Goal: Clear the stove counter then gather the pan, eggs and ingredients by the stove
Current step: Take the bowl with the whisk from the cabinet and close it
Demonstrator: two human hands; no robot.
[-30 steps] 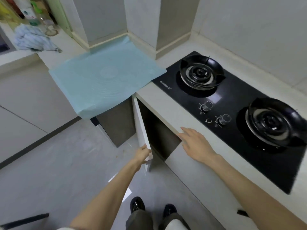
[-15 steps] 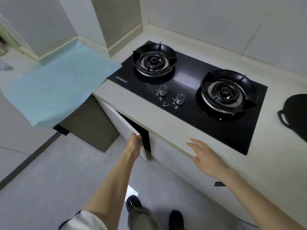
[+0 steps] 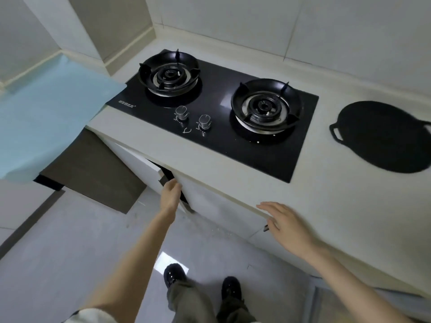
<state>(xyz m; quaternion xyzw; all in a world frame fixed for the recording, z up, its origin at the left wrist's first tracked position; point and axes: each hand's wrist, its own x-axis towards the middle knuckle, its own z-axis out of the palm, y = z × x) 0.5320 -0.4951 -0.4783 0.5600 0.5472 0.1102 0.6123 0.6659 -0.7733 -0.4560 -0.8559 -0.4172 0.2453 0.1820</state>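
Far left: blue mat point(image 3: 46, 117) lies flat on the counter point(image 3: 349, 206), its near edge overhanging the counter's front edge.

Below the front edge, left of centre: white door point(image 3: 144, 166) ajar by a narrow dark gap. Left hand point(image 3: 171, 194) grips its free edge, fingers wrapped round it, thumb side toward me.

Centre: black glass stove point(image 3: 217, 127) set into the counter. Both burners bare, two knobs point(image 3: 182, 112) near its front edge.

Right of centre: right hand point(image 3: 286, 226) at the counter's front edge, fingers straight and spread, holding nothing. Whether the palm touches the edge I cannot tell.

Right: pan point(image 3: 382, 138) sits on the counter just beside the stove's right edge, apart from it. Black, matte, shallow. A small loop handle point(image 3: 335, 134) faces the stove; the pan's right side runs out of view.

Eggs and ingredients: not in sight.

Judgement: the pan looks like cast iron, so heavy and rigid, not fragile, with a dry surface that should not slip. The loop alone is a poor hold for that weight. Better a hand under the rim opposite, or any long handle there, if it has one. It already lies by the stove and needs little moving.
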